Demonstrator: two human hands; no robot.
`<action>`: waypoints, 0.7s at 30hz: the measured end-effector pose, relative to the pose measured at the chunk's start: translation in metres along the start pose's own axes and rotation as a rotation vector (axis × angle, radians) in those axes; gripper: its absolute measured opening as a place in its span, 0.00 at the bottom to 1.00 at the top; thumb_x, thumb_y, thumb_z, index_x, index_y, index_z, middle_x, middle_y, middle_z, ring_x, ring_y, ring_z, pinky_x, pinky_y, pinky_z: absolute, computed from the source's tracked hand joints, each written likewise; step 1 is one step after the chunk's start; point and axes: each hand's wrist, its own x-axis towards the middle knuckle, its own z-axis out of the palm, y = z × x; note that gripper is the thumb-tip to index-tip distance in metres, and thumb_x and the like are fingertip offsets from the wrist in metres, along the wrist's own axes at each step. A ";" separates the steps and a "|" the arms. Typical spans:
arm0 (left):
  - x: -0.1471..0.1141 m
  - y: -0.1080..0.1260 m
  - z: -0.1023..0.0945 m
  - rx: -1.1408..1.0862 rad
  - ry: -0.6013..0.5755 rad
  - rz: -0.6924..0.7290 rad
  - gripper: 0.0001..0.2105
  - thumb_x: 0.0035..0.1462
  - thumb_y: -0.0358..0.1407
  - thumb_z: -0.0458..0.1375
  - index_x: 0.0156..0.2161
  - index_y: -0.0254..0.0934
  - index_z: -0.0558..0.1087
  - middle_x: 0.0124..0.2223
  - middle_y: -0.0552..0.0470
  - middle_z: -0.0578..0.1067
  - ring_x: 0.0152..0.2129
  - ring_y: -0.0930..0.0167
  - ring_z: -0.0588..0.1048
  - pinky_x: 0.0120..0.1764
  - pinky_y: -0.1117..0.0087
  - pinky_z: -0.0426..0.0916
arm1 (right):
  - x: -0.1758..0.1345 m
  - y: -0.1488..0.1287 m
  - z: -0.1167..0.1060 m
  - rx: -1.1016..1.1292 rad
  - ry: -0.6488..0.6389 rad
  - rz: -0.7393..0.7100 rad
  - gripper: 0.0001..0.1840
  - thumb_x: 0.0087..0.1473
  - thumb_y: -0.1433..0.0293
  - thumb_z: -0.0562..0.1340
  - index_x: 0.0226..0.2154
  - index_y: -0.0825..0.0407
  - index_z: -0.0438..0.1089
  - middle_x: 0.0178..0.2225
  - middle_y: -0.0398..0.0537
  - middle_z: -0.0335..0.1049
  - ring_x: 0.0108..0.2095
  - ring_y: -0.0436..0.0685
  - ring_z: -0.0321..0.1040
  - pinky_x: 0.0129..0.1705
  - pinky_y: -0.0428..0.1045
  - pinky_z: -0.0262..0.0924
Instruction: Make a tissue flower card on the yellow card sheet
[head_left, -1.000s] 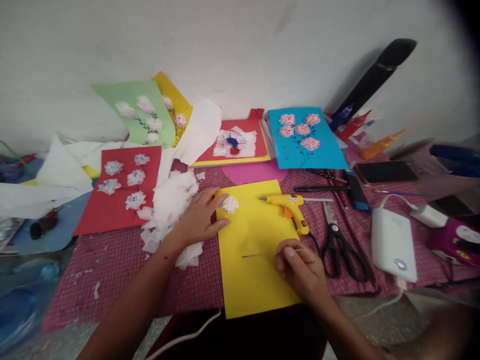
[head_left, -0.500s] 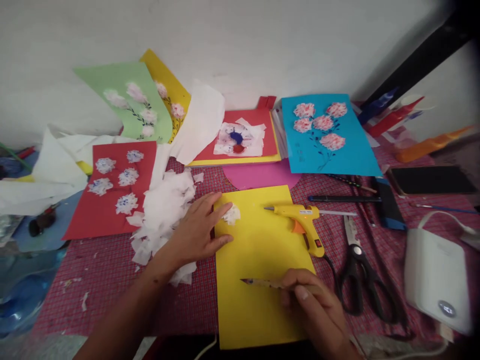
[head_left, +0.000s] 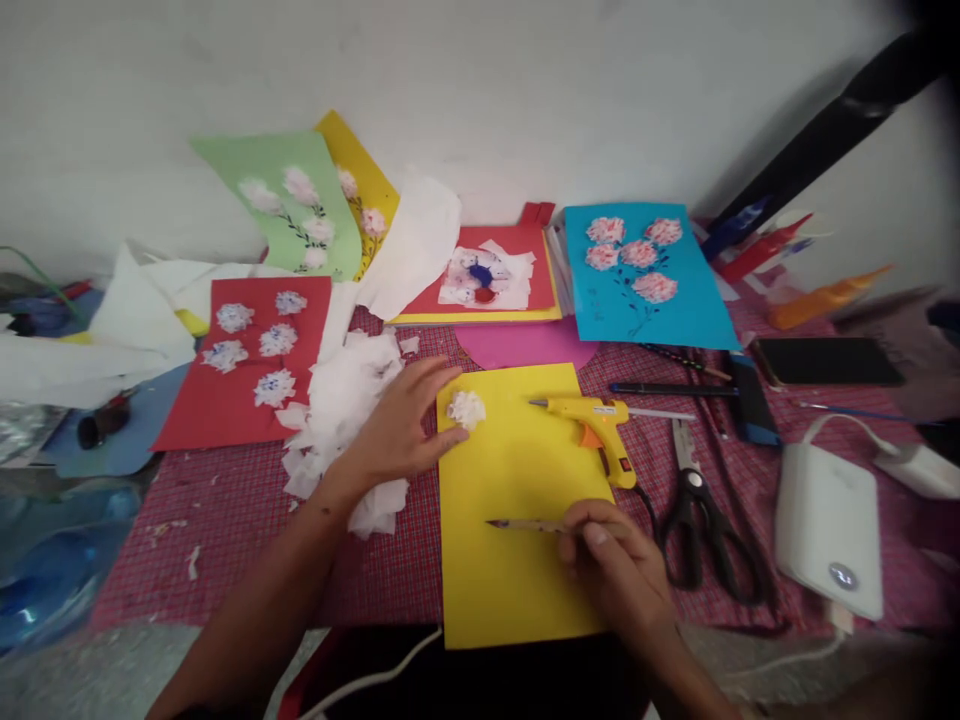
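A yellow sheet of paper lies on the table before me, with one small white paper flower near its upper left corner. My left hand is spread beside that flower, fingers apart and holding nothing, its wrist over a heap of white paper scraps. Between the fingers of my right hand is a paintbrush, its dark tip pointing left above the sheet. A yellow hot glue gun rests across the sheet's right edge.
Scissors, a white power bank and a phone lie to the right. Flower pictures on red, green and blue paper stand or lie around. Paint-stained paper sits at the back.
My left hand has drawn slightly back from the white flower, which now shows fully. The right hand still holds the paintbrush over the sheet. The camera view has shifted a little.
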 end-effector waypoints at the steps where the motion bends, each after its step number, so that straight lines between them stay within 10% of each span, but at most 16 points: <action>1: -0.002 0.000 -0.006 -0.063 0.062 -0.025 0.29 0.64 0.48 0.59 0.66 0.40 0.63 0.66 0.39 0.67 0.64 0.55 0.66 0.65 0.49 0.61 | 0.001 0.000 0.001 0.028 0.006 0.006 0.12 0.63 0.58 0.65 0.37 0.51 0.76 0.22 0.45 0.72 0.22 0.51 0.66 0.25 0.46 0.58; 6: -0.013 -0.011 -0.024 -0.285 0.229 -0.269 0.14 0.69 0.35 0.48 0.48 0.38 0.75 0.45 0.49 0.80 0.43 0.67 0.79 0.47 0.64 0.73 | 0.007 -0.001 0.005 0.117 0.043 0.017 0.12 0.58 0.59 0.67 0.35 0.51 0.75 0.21 0.45 0.71 0.19 0.50 0.64 0.22 0.45 0.55; 14: -0.016 -0.030 -0.011 0.010 -0.098 0.170 0.16 0.57 0.25 0.50 0.42 0.36 0.79 0.42 0.45 0.77 0.40 0.65 0.75 0.45 0.63 0.70 | 0.009 -0.004 0.012 0.096 0.095 -0.043 0.10 0.58 0.62 0.66 0.36 0.51 0.73 0.21 0.43 0.70 0.19 0.51 0.64 0.23 0.46 0.55; 21: -0.020 -0.025 -0.003 0.152 -0.150 0.166 0.15 0.64 0.29 0.52 0.47 0.39 0.81 0.42 0.45 0.74 0.42 0.64 0.72 0.46 0.60 0.69 | 0.010 -0.005 0.014 0.100 0.082 -0.055 0.10 0.58 0.61 0.66 0.36 0.51 0.72 0.21 0.42 0.69 0.19 0.51 0.63 0.22 0.46 0.55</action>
